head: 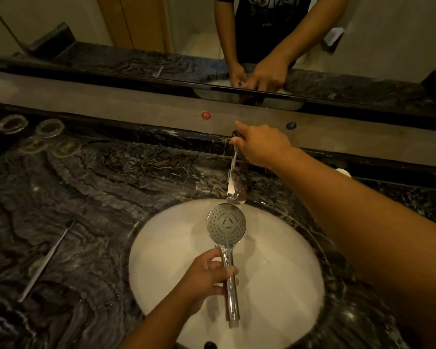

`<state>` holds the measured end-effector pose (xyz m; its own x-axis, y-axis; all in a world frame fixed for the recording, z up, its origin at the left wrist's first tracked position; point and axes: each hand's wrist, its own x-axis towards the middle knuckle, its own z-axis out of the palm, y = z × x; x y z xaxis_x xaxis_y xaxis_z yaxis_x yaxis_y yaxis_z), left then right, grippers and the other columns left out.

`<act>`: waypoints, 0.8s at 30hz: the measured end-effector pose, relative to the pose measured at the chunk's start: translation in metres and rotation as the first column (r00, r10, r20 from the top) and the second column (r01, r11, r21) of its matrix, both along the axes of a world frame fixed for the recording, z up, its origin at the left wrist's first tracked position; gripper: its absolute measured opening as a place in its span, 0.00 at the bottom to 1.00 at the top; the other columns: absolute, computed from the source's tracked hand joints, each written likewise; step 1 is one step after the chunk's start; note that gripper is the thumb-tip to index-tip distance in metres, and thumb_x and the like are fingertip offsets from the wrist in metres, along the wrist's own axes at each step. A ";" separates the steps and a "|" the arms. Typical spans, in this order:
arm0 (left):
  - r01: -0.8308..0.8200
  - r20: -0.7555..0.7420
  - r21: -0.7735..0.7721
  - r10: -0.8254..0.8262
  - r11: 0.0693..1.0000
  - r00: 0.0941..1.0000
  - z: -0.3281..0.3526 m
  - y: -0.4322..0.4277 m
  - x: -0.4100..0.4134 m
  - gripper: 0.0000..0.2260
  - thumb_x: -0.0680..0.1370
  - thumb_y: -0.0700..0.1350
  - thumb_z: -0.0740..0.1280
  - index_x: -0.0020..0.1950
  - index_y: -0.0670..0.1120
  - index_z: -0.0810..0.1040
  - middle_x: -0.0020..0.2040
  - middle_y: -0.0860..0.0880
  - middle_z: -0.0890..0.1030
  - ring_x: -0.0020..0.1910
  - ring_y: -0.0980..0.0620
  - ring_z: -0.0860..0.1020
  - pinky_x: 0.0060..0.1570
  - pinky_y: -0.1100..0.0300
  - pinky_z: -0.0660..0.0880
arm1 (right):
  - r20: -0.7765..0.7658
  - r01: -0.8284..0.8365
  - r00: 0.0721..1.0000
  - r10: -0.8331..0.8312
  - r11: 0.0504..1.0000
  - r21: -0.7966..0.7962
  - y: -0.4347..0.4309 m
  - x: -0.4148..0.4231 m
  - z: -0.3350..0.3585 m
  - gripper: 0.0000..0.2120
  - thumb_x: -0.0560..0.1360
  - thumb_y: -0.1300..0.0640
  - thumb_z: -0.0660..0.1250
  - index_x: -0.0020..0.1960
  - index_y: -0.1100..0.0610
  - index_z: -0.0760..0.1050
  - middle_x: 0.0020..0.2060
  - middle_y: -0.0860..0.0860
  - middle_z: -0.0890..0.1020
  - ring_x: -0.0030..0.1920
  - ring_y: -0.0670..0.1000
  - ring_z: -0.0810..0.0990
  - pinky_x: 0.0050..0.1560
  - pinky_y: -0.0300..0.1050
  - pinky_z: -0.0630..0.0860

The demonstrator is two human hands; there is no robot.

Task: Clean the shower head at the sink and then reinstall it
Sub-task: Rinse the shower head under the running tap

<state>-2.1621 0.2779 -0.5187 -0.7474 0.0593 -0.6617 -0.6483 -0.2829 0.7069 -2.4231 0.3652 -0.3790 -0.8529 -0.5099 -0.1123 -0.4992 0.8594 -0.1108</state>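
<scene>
A chrome shower head (226,224) with a round grey spray face is held over the white oval sink (275,273), face up, just below the spout of the chrome faucet (235,182). My left hand (207,275) grips its chrome handle, fingers curled round it. My right hand (259,146) reaches across the basin to the faucet's lever at the back, fingers on top of it. A thin stream of water seems to run off the spray face.
Dark marbled countertop (98,197) surrounds the sink. A thin metal tool (45,260) lies on it at left. Several clear glass coasters (30,134) sit at the far left. A mirror (161,34) runs along the back, above a ledge with red and blue dots.
</scene>
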 end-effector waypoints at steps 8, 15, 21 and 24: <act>0.051 -0.003 -0.014 -0.051 0.999 0.999 -0.007 0.001 -0.014 0.16 0.75 0.37 0.71 0.63 0.45 0.76 0.53 0.38 0.85 0.49 0.40 0.84 0.45 0.51 0.81 | 0.133 -0.011 0.991 0.002 0.998 0.066 -0.009 -0.017 0.009 0.24 0.82 0.40 0.55 0.70 0.52 0.72 0.65 0.57 0.78 0.61 0.59 0.77 0.56 0.52 0.73; 0.084 -0.029 -0.016 -0.084 0.996 0.996 -0.031 -0.005 -0.026 0.16 0.75 0.37 0.71 0.62 0.46 0.77 0.54 0.39 0.84 0.55 0.36 0.82 0.54 0.43 0.79 | 0.550 0.621 0.783 -0.290 0.391 -0.679 0.045 0.042 -0.026 0.22 0.83 0.39 0.50 0.58 0.52 0.74 0.44 0.53 0.83 0.33 0.52 0.80 0.33 0.44 0.74; 0.111 -0.058 -0.004 -0.111 0.994 0.992 -0.056 -0.011 -0.043 0.17 0.76 0.37 0.70 0.64 0.47 0.77 0.57 0.37 0.83 0.55 0.37 0.82 0.50 0.50 0.80 | 0.690 0.733 0.674 -0.265 0.359 -0.578 0.057 0.135 -0.170 0.14 0.83 0.50 0.57 0.46 0.56 0.75 0.39 0.52 0.82 0.38 0.51 0.79 0.35 0.43 0.74; 0.124 -0.094 -0.007 -0.124 0.992 0.988 -0.068 -0.013 -0.052 0.19 0.77 0.35 0.69 0.65 0.49 0.76 0.58 0.40 0.83 0.57 0.39 0.82 0.57 0.44 0.79 | 0.779 0.783 0.602 -0.172 0.317 -0.535 0.050 0.148 -0.210 0.10 0.83 0.50 0.60 0.50 0.56 0.74 0.46 0.53 0.84 0.46 0.53 0.84 0.44 0.49 0.81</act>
